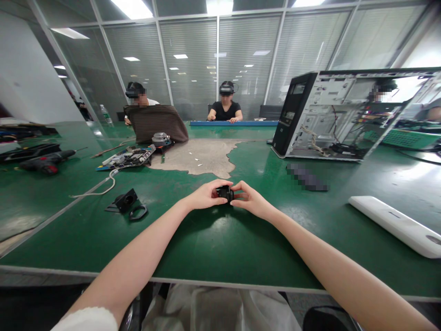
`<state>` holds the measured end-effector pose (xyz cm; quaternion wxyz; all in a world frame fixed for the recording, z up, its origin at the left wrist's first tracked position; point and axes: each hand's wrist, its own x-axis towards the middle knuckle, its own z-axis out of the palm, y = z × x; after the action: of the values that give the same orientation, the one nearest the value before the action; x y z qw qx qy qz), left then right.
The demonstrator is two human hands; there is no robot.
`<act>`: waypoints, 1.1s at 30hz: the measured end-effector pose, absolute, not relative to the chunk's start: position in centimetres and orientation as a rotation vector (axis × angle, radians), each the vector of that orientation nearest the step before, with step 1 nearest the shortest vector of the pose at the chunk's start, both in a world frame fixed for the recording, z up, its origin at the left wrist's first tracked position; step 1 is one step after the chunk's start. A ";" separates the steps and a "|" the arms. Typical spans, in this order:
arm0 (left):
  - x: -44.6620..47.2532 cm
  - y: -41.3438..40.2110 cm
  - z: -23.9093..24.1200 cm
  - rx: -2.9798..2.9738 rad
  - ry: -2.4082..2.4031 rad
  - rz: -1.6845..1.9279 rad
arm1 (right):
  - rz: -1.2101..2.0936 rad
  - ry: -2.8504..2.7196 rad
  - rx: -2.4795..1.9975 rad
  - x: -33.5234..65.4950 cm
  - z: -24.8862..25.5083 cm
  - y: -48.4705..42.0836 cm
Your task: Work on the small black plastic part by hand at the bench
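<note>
Over the green table (213,248), in front of me, a small black part with a rounded, ribbed end (225,192) is held between both hands. My left hand (206,195) closes around its left side, thumb below and fingers above. From the right, my right hand (251,199) pinches the rounded end with fingertips and thumb. Much of the part is covered by my fingers, so I cannot tell its exact kind. To the left of my hands lie a black square housing with a round opening (127,200) and a loose black ring (138,212).
An opened computer case (320,117) stands at the right, with a long white plastic piece (396,225) nearer me. Left are a circuit board (127,158), a cable (110,184) and a drill (48,161). Two people sit across the table; another is partly visible behind the case.
</note>
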<state>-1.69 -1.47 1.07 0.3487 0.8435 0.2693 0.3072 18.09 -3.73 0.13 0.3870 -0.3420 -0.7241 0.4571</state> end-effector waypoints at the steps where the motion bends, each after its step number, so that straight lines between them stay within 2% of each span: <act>1: -1.6 -1.6 1.0 2.206 0.717 0.816 | 1.159 -1.846 -0.869 18.1 0.1 -3.7; 7: -0.9 -2.1 1.1 2.283 0.850 0.909 | 1.146 -1.852 -0.851 18.1 -0.1 -3.7; 33: -0.8 -2.2 1.4 2.228 0.906 0.868 | 1.097 -1.889 -0.863 17.9 0.1 -4.0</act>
<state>-0.79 -2.23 1.43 0.2881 0.8344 0.3394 0.3250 17.92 -4.02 0.06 0.3862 -0.3388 -0.7419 0.4309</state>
